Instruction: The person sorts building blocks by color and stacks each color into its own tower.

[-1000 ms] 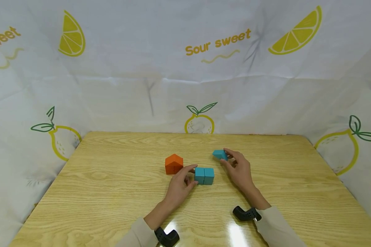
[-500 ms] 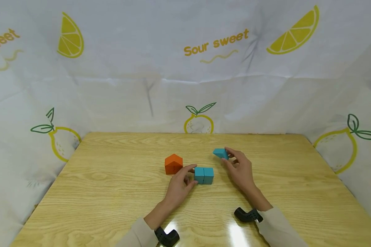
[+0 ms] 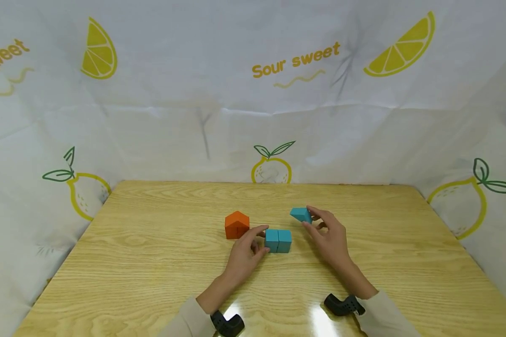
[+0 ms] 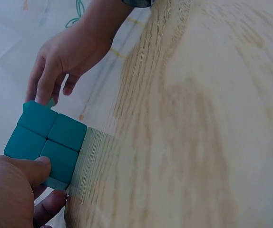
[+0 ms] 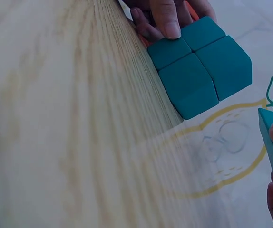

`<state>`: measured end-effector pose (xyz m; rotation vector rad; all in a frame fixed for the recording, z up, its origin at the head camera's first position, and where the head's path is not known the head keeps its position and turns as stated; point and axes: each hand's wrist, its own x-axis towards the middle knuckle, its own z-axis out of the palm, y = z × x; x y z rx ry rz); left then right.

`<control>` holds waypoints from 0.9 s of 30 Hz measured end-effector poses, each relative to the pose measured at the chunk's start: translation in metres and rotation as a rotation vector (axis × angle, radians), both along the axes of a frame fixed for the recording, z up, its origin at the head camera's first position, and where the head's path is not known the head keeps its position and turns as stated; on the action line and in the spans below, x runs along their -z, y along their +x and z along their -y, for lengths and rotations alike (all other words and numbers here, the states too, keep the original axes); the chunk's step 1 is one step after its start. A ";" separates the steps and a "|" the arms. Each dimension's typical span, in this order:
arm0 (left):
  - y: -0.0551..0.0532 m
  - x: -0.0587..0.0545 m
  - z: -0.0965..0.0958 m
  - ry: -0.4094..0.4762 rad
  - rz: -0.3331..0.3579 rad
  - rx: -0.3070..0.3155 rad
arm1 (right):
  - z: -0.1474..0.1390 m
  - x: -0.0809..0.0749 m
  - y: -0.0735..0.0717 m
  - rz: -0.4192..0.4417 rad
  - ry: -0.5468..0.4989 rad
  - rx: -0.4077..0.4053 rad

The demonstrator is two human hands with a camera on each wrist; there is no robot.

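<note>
My left hand (image 3: 243, 255) grips the left side of a stack of teal-blue cubes (image 3: 278, 240) on the table. In both wrist views the stack's near face appears as a two-by-two square, with the left thumb (image 4: 39, 167) pressed on one of its lower cubes. To the right of the stack and farther back, my right hand (image 3: 330, 234) pinches a small blue wedge-shaped block (image 3: 301, 214) between thumb and fingers, apart from the cubes. Part of this wedge (image 5: 268, 130) shows at the right edge of the right wrist view.
An orange block shape with a peaked top (image 3: 237, 225) stands just left of the cubes, close to my left fingers. The wood-grain table (image 3: 152, 271) meets a white lemon-printed sheet (image 3: 185, 140) at its back and sides.
My right hand has come slightly toward me and to the right with the wedge, whose tilt has shifted a little. The left hand and cubes have stayed in place.
</note>
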<state>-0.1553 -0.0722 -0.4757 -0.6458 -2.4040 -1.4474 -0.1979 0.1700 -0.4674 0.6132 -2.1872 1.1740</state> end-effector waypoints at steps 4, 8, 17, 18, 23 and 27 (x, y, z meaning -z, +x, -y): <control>0.000 0.000 0.000 0.002 -0.003 -0.003 | 0.003 -0.008 0.003 -0.005 -0.025 -0.024; 0.000 0.002 0.000 0.001 -0.016 -0.004 | 0.011 -0.027 0.012 0.010 -0.026 -0.102; -0.001 0.003 0.000 0.003 -0.014 -0.004 | 0.023 -0.054 0.029 -0.004 0.049 -0.213; -0.001 0.003 0.000 0.003 -0.012 -0.003 | 0.023 -0.052 0.028 -0.007 0.049 -0.227; -0.001 0.003 0.000 0.000 -0.004 0.005 | 0.021 -0.036 0.019 -0.031 0.069 -0.291; -0.001 0.002 0.000 -0.005 -0.007 0.005 | 0.020 -0.027 0.014 -0.026 0.099 -0.310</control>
